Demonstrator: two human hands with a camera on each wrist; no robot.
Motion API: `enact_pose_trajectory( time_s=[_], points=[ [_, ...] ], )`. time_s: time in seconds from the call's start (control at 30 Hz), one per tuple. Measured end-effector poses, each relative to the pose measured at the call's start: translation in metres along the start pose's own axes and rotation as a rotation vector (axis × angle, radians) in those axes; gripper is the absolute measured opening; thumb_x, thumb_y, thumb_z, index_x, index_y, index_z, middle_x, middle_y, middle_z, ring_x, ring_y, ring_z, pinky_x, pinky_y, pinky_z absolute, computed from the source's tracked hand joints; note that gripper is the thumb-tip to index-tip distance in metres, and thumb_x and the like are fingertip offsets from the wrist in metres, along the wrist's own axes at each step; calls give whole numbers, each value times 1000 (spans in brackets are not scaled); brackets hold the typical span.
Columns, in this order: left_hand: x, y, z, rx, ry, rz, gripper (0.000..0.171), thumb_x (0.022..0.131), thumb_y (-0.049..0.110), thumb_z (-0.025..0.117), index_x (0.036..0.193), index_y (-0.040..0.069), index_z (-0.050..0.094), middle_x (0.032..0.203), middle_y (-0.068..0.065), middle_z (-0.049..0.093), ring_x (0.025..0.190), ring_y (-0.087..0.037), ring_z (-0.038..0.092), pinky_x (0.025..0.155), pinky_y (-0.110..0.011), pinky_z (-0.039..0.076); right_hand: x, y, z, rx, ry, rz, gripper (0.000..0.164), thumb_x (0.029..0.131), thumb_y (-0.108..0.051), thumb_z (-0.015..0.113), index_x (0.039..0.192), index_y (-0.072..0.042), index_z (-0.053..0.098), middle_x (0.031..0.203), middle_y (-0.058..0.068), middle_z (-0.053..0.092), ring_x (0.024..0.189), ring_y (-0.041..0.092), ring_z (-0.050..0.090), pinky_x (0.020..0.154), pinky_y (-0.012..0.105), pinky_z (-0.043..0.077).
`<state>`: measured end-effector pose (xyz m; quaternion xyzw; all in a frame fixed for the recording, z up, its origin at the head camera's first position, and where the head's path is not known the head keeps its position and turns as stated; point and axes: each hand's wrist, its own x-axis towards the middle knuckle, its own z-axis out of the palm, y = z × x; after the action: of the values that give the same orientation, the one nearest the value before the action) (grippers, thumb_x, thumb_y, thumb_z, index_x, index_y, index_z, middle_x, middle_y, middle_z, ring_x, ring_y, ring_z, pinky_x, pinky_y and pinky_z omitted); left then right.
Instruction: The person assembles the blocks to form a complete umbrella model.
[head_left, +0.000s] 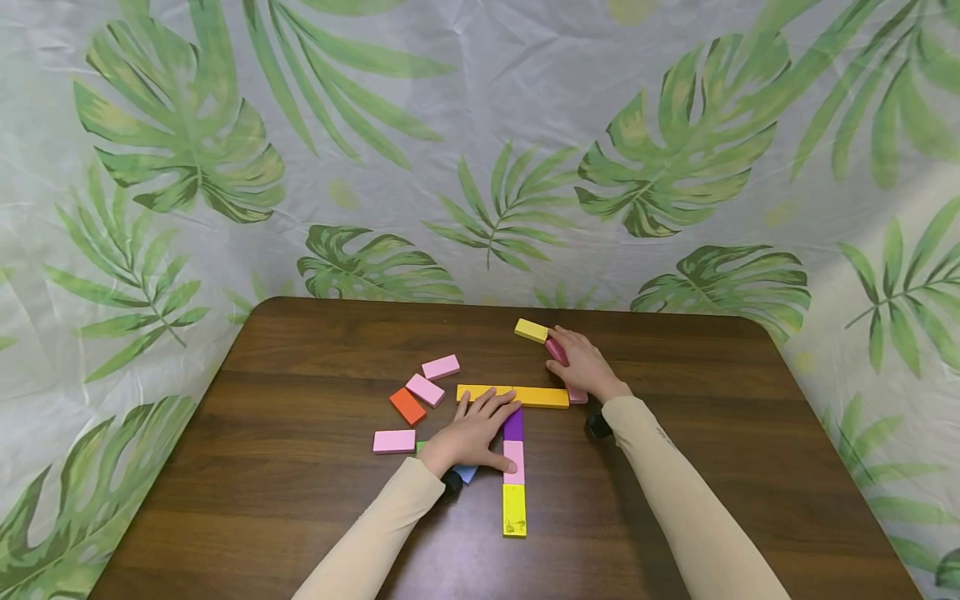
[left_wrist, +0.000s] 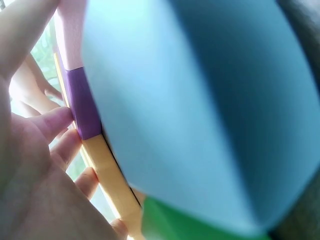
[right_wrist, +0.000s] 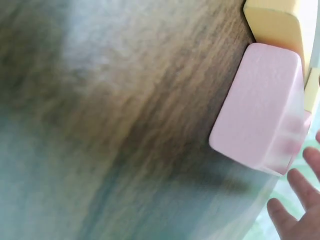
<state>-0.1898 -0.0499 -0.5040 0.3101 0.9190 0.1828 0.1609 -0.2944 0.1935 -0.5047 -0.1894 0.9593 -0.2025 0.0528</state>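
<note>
My left hand [head_left: 471, 435] rests with fingers spread over the orange blocks [head_left: 542, 397] and the purple block [head_left: 513, 425]. Its thumb touches a light pink block [head_left: 513, 454] in the column below them. A blue block [head_left: 465, 472] and part of a green block [head_left: 421, 447] show beside that hand; the blue one looms blurred in the left wrist view. My right hand [head_left: 587, 364] lies at a dark pink block [head_left: 557, 351], its fingers spread in the right wrist view. Another pink block [right_wrist: 257, 105] sits under its wrist, at the orange row's right end.
A pale yellow block [head_left: 531, 331] lies at the dark pink block's far end. A bright yellow block [head_left: 514, 510] ends the column nearest me. Leftward are light pink blocks [head_left: 394, 442] and a red-orange block [head_left: 408, 406]. The brown table [head_left: 285, 467] meets a leaf-print cloth [head_left: 480, 167] behind.
</note>
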Motion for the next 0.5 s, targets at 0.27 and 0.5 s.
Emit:
enact_pose_trajectory(
  time_s=[0.27,0.5],
  points=[
    [-2,1,-2,2,12,15,94,77,53,73,151,14,29,157,-3,20,144,-28,9,110,-59,1,-6,0,-1,25,43,-19,56,92,-20,61,140,4,44,146,23,36,132,42,35,106,53,29],
    [-2,3,-3,-3,7,14,94,78,54,72,151,14,29,157,-3,20,144,-29,9,110,-59,1,-6,2,0,22,56,-41,57,91,-18,62,140,2,44,148,20,35,132,40,34,106,53,29]
  ],
)
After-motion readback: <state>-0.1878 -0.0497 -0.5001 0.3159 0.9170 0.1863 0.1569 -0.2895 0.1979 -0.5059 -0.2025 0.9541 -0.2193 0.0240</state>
